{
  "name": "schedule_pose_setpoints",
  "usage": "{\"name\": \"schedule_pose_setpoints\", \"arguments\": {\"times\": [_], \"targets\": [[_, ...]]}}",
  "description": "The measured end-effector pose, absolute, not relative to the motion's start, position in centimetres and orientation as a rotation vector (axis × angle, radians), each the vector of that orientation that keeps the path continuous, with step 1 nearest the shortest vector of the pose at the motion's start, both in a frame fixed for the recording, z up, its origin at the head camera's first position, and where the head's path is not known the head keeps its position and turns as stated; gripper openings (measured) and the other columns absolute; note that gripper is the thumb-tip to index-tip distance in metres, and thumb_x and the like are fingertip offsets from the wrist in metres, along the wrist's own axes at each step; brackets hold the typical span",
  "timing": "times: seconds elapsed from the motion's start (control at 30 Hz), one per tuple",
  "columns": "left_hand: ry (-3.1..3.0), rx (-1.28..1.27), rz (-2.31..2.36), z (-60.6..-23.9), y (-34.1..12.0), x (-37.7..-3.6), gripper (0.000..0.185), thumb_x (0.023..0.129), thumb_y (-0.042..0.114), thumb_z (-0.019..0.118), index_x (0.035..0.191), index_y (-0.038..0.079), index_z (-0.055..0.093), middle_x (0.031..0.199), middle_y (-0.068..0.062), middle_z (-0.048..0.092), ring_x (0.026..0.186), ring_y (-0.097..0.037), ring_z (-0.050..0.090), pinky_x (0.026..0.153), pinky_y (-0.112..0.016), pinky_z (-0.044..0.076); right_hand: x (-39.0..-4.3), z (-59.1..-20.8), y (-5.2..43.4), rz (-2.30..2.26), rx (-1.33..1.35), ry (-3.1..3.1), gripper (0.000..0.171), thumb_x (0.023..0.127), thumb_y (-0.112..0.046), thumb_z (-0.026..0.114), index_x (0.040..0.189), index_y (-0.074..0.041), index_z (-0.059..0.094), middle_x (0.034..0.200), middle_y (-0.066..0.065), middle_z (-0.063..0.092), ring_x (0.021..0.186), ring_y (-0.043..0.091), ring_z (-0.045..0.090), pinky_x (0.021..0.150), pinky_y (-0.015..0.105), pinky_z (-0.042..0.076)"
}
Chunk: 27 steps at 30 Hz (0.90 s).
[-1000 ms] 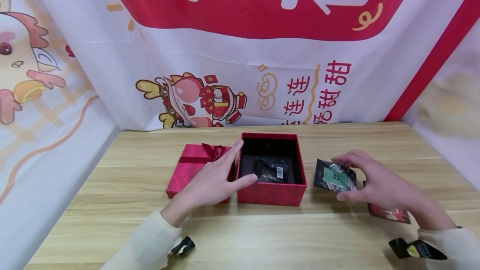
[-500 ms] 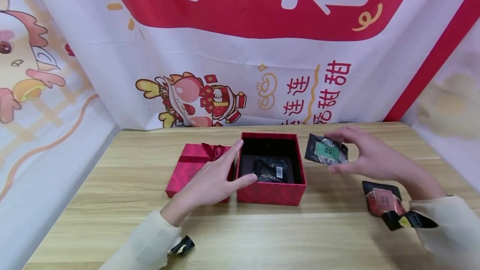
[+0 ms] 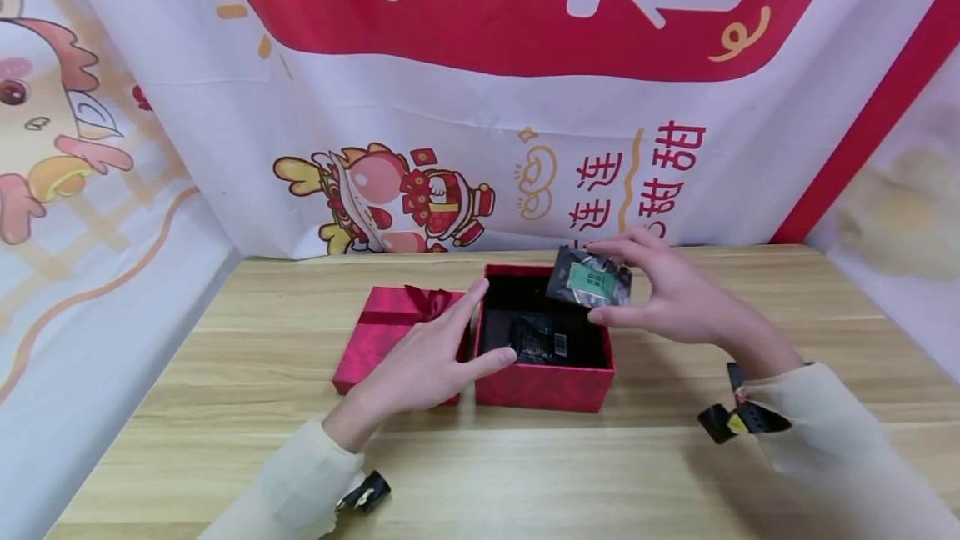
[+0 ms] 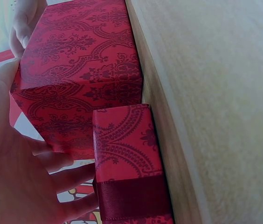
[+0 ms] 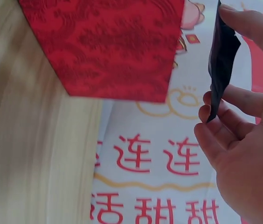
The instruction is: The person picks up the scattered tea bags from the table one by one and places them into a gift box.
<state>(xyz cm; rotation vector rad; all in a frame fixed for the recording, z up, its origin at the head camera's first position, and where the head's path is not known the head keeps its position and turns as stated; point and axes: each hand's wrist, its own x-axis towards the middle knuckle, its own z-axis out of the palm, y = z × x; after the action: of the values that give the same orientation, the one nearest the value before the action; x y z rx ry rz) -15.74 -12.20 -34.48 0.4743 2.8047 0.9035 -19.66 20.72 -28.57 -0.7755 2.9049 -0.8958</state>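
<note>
A red patterned gift box [image 3: 543, 388] stands uncovered, its inside black. In it lies a black sachet with a barcode [image 3: 534, 340]. My left hand [image 3: 420, 361] rests against the box's left side, fingers extended, thumb at the front rim. My right hand [image 3: 667, 290] pinches a black sachet with a green label [image 3: 590, 280] between thumb and fingers, above the box's right back part. The right wrist view shows this sachet [image 5: 222, 65] edge-on, beside the box wall [image 5: 117, 51].
The box's red lid with a dark ribbon bow [image 3: 375, 338] lies left of the box, partly behind my left hand. A printed cloth [image 3: 420, 107] hangs behind the wooden table [image 3: 540, 482]. The right wrist and its strap cover the spot of a red-labelled sachet.
My right hand has lifted the green-labelled sachet and carried it leftward and back, from beside the box to above it. The left hand, box and lid have stayed put.
</note>
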Motion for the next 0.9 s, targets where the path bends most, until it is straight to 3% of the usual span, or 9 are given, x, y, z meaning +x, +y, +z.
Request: {"name": "schedule_pose_setpoints", "arguments": {"times": [0.33, 0.57, 0.9], "targets": [[2.808, 0.448, 0.892, -34.3, -12.0, -15.8, 0.103, 0.086, 0.087, 0.057, 0.168, 0.050, 0.006, 0.175, 0.012, 0.029, 0.152, -0.032, 0.048, 0.118, -0.066, 0.044, -20.1, -30.4, 17.9, -0.913, -0.866, 2.864, 0.078, 0.086, -0.048, 0.086, 0.155, -0.027, 0.054, 0.151, 0.002, 0.047, 0.135, 0.028, 0.048, 0.110, 0.063, 0.049], [2.819, 0.446, 0.888, -34.4, -12.0, -15.8, 0.104, 0.086, 0.088, 0.057, 0.168, 0.050, 0.007, 0.174, 0.010, 0.032, 0.146, -0.031, 0.053, 0.115, -0.063, 0.047, -20.6, -32.2, 16.6, -0.907, -0.949, 2.881, 0.076, 0.085, -0.041, 0.088, 0.152, -0.020, 0.058, 0.146, 0.004, 0.051, 0.129, 0.024, 0.051, 0.105, 0.051, 0.051], [2.823, 0.435, 0.880, -34.4, -11.9, -15.8, 0.102, 0.087, 0.087, 0.057, 0.168, 0.050, 0.007, 0.173, 0.008, 0.034, 0.145, -0.034, 0.054, 0.115, -0.063, 0.047, -20.6, -33.4, 15.9, -0.818, -0.993, 2.937, 0.074, 0.086, -0.040, 0.086, 0.149, -0.012, 0.060, 0.146, 0.012, 0.053, 0.133, 0.030, 0.048, 0.111, 0.058, 0.048]]}}
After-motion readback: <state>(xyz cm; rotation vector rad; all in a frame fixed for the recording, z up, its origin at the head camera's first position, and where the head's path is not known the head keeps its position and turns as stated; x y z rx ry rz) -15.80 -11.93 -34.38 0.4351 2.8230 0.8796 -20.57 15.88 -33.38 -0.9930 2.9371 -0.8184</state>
